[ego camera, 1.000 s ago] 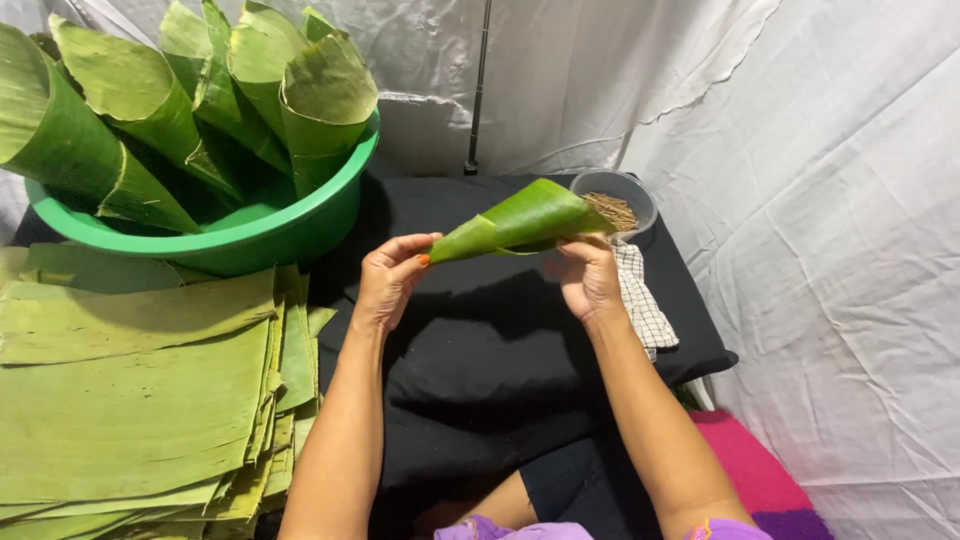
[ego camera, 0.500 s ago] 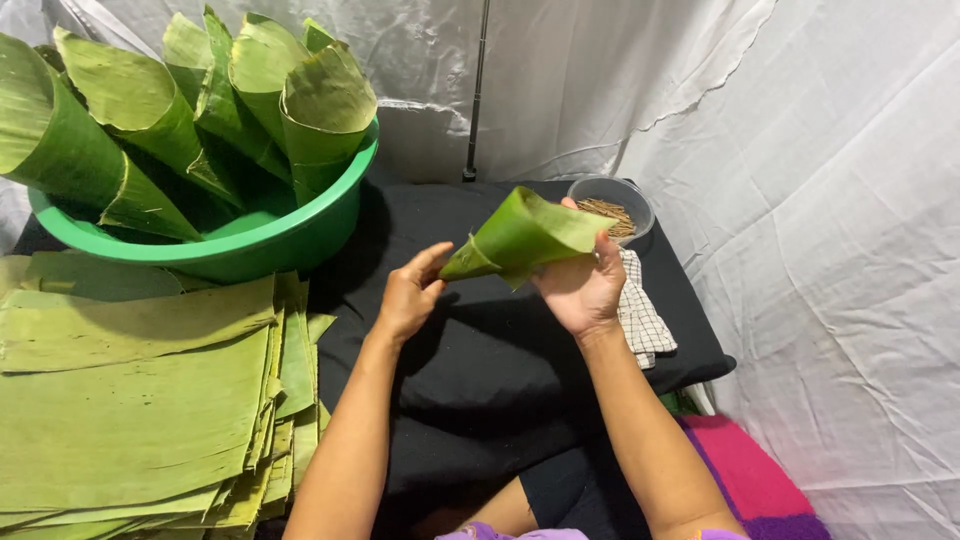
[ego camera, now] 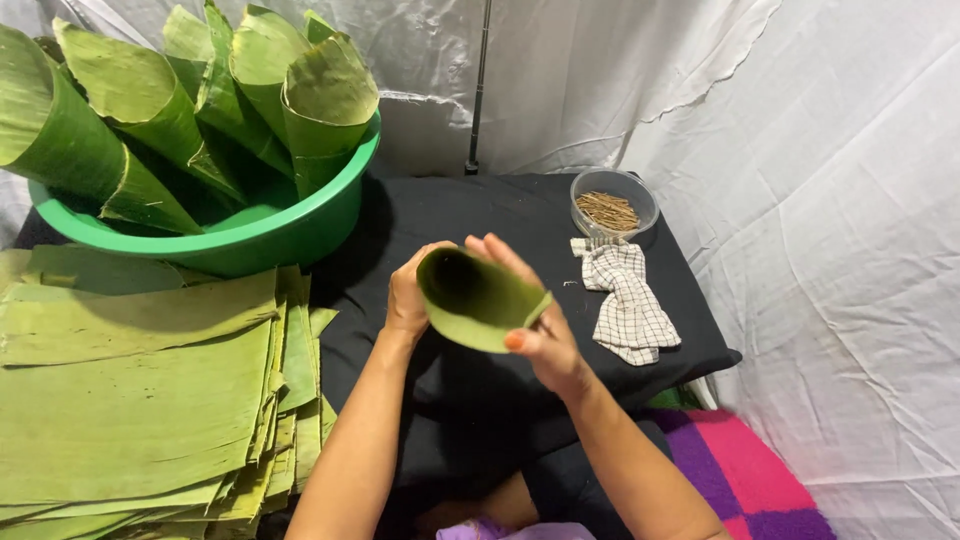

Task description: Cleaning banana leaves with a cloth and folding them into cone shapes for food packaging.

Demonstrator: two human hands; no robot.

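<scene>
At your far left a stack of flat banana leaves [ego camera: 130, 400] lies on the desk [ego camera: 480, 215], its cut edges fanned out toward the middle. Just behind the stack stands a green plastic basin [ego camera: 270, 232], and several rolled leaf cones [ego camera: 150, 110] lean inside it with their open mouths up and their points down in the bowl.

In front of you, above the black cloth that covers the desk, you hold one leaf cone [ego camera: 478, 300] between both hands, with its open mouth turned toward you so the dark inside shows. Your left hand [ego camera: 408, 295] sits at the cone's left side, its fingers curled around the back of the leaf so that only the back of the hand and the thumb show. Your right hand [ego camera: 535, 325] closes on the cone's right edge: the thumb presses the near lip, and the fingers reach up behind the rim. Both hands grip the leaf, and the cone hangs clear of the cloth.

To the right of the cone a checked cloth [ego camera: 622, 300] lies crumpled on the desk. Just behind it, near the desk's far right corner, a clear round bowl [ego camera: 614, 195] holds a small heap of thin brown sticks [ego camera: 608, 210]. White fabric hangs behind and to the right of the desk.
</scene>
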